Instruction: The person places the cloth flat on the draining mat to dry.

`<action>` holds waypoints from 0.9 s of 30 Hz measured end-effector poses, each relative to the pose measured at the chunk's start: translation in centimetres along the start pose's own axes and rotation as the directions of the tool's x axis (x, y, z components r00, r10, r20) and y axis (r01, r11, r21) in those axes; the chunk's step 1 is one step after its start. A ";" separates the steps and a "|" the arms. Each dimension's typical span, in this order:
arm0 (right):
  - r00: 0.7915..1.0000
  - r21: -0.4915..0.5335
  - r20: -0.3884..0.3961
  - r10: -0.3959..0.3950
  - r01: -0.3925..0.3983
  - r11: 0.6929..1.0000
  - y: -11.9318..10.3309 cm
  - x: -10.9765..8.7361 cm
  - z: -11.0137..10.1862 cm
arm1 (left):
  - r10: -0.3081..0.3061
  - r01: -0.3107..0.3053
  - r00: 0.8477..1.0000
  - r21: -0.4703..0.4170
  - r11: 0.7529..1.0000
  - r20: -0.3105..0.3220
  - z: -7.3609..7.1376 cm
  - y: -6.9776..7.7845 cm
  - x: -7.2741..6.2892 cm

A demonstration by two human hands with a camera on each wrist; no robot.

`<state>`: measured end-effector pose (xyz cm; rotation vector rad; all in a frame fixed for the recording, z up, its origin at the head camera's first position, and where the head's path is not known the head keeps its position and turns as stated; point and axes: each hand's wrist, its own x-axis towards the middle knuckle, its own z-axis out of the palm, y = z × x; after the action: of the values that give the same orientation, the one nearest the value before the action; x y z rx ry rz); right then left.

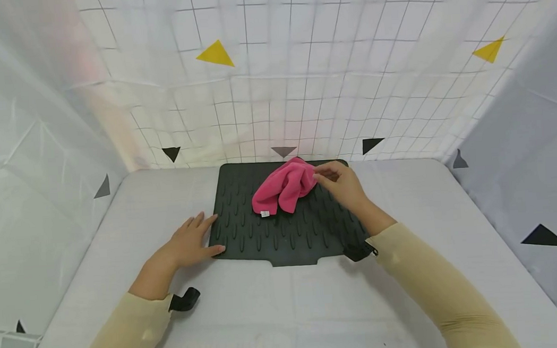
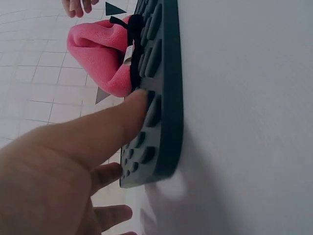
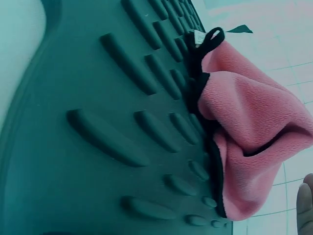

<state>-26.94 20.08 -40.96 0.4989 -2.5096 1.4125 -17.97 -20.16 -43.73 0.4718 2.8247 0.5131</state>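
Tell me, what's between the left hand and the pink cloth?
Only bare ridged mat: the head view shows nothing else between the left hand, resting on the mat's edge, and the pink cloth.

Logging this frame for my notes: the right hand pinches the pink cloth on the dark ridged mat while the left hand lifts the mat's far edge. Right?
Not quite. The left hand is not lifting the far edge: it rests flat on the near left corner of the mat, as the head view shows. The right hand does pinch the pink cloth.
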 end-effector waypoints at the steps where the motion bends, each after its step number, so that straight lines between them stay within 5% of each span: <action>1: 1.000 0.001 -0.004 0.002 -0.002 1.000 0.2 0.0 0.1 | 0.009 -0.009 1.000 -0.009 1.000 -0.013 0.0 0.1 0.1; 10: 0.999 0.019 -0.005 0.054 -0.054 0.998 1.1 -0.1 0.9 | 0.099 -0.109 0.987 -0.067 0.992 -0.128 -0.4 1.3 2.4; 27: 0.992 0.043 -0.013 0.127 -0.126 0.991 2.2 0.3 2.6 | 0.064 -0.140 0.961 -0.273 0.952 -0.269 0.0 5.0 7.7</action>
<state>-28.10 18.82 -43.91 0.3400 -2.5442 1.5108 -23.67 -13.04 -43.17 0.5283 2.9016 1.0647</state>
